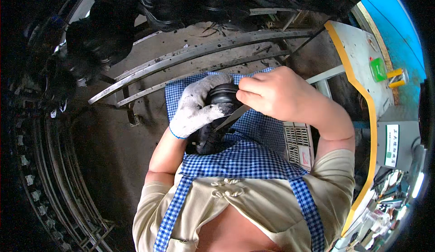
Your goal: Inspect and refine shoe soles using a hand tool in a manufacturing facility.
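Observation:
A black, glossy rubber part (223, 94) with rounded ridges is gripped in my left hand (192, 107), which wears a white knit glove smudged with dark marks. My bare right hand (276, 93) is closed in a pinch, its fingertips against the right edge of this part. From under those fingers a flat grey knife-like blade (233, 117) slants down to the left, its tip near the lower side of the rubber; its handle is hidden. Below the gloved hand, a dark piece (208, 141) lies over my lap; whether it joins the ridged part I cannot tell.
A blue checked apron (244, 159) covers my lap. Beside my right elbow stands a slotted pale plastic basket (298, 145). The yellow-edged table (358, 57) on the right bears a green container (378, 69). Ahead run metal rails (195, 52), with black rubber pieces (106, 34) heaped beyond.

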{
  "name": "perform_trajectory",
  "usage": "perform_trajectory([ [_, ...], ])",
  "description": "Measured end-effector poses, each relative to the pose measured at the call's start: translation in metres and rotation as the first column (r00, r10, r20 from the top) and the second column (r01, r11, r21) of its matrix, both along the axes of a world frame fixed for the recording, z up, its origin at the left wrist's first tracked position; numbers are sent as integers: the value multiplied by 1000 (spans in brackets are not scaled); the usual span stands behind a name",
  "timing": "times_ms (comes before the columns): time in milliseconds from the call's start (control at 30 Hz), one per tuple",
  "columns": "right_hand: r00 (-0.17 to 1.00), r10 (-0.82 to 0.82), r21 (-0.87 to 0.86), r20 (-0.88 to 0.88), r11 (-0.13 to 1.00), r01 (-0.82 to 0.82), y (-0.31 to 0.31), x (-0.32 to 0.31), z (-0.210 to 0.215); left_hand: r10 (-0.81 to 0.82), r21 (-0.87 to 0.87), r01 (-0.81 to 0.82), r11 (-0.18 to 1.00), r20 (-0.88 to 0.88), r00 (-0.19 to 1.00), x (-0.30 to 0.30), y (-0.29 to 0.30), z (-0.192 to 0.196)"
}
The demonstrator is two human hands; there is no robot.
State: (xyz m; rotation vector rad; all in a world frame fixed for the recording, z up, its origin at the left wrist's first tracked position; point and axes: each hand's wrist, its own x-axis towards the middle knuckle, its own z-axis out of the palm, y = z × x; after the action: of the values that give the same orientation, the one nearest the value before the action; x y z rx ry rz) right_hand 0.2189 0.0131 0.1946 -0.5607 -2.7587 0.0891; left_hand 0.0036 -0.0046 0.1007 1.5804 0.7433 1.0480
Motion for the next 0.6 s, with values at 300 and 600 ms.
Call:
perform_trajectory([
  [300, 919, 3, -157, 395, 985, 64, 9, -12, 13, -64, -69, 62, 996, -34, 997, 11, -2, 8],
  [600, 998, 55, -182, -34, 981, -60, 18, 4, -23, -45, -82, 43, 996, -18, 999, 8, -1, 4],
])
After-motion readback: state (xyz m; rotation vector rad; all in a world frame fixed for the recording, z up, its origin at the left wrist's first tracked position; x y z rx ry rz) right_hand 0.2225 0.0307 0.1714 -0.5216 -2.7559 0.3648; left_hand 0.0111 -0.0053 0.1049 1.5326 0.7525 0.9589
